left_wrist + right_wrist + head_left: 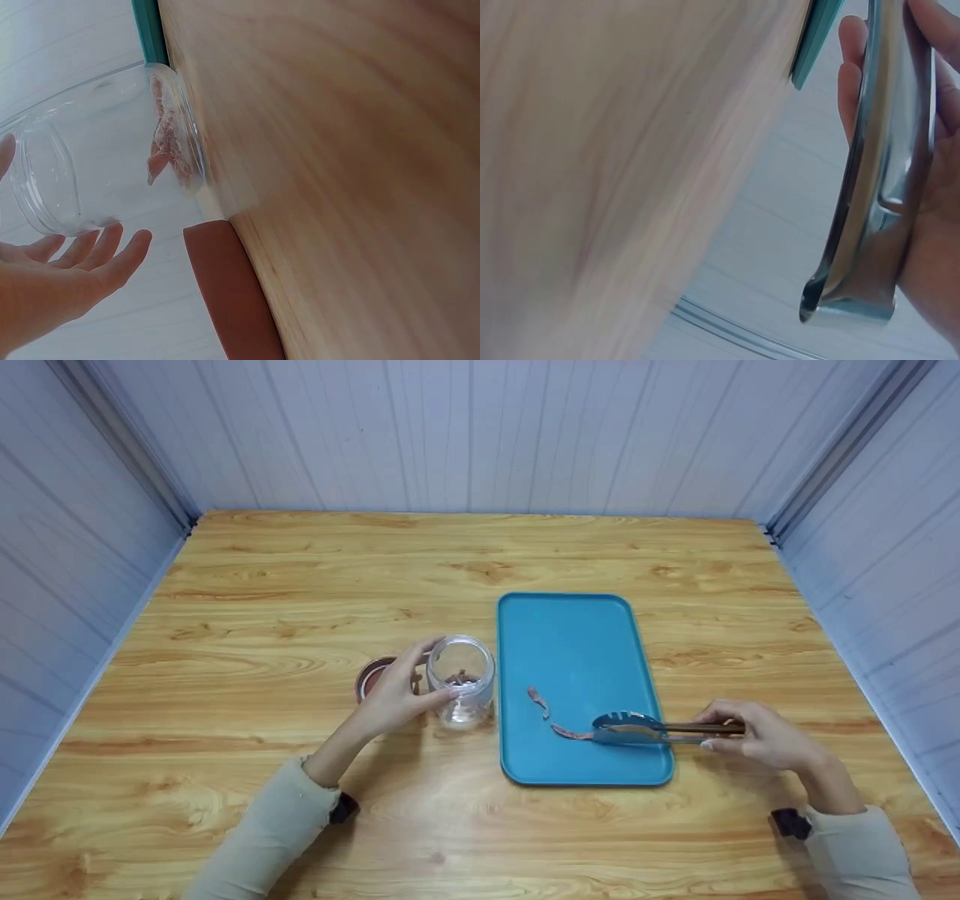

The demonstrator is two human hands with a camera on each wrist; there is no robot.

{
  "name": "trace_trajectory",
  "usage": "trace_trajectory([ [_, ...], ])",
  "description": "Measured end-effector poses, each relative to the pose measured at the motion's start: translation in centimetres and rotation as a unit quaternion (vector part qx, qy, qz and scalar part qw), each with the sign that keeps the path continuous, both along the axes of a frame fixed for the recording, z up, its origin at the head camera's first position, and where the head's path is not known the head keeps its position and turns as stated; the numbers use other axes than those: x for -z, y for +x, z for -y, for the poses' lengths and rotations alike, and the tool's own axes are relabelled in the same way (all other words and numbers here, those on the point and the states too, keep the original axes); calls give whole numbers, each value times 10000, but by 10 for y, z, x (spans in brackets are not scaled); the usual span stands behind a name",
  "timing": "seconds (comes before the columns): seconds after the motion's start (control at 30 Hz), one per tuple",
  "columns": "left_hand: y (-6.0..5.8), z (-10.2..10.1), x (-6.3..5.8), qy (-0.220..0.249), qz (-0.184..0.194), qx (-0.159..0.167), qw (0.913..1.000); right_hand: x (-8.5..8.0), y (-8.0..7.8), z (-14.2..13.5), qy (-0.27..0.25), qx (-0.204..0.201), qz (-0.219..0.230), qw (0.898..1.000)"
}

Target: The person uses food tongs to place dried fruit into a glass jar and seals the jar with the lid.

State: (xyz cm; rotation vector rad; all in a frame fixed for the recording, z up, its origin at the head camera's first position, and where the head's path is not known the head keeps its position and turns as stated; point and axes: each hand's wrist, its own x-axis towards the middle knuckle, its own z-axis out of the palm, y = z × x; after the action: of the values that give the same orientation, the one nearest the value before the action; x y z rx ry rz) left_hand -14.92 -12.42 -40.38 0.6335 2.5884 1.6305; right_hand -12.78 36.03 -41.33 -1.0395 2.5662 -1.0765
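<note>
A clear jar (461,705) stands upright left of the tray, some reddish-brown strips (169,139) on its bottom. My left hand (397,697) holds the jar near its rim, thumb on the near side and fingers around the far side. On the blue tray (570,645) lie two thin reddish strips. One strip (538,703) lies apart, while another strip (571,733) has its right end at the tips of the metal tongs (630,729). My right hand (765,735) grips the tongs by their handle end, beyond the tray's right edge.
A reddish-brown lid (366,679) lies on the wooden table (337,577) beside the jar, partly behind my left hand. Pale panelled walls (465,435) enclose the table at the back and both sides.
</note>
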Motion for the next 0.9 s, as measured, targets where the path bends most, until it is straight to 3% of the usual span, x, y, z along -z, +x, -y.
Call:
trace_trajectory([
  [0.43,0,0,1,-42,-27,-33,10000,0,1,6,7,-38,-43,10000],
  [0.7,0,0,1,-88,-61,-50,9999,-16,7,21,-281,-145,-116,9994],
  [0.9,0,-1,0,-144,-41,-70,9999,-16,6,21,-375,-140,-141,9991],
])
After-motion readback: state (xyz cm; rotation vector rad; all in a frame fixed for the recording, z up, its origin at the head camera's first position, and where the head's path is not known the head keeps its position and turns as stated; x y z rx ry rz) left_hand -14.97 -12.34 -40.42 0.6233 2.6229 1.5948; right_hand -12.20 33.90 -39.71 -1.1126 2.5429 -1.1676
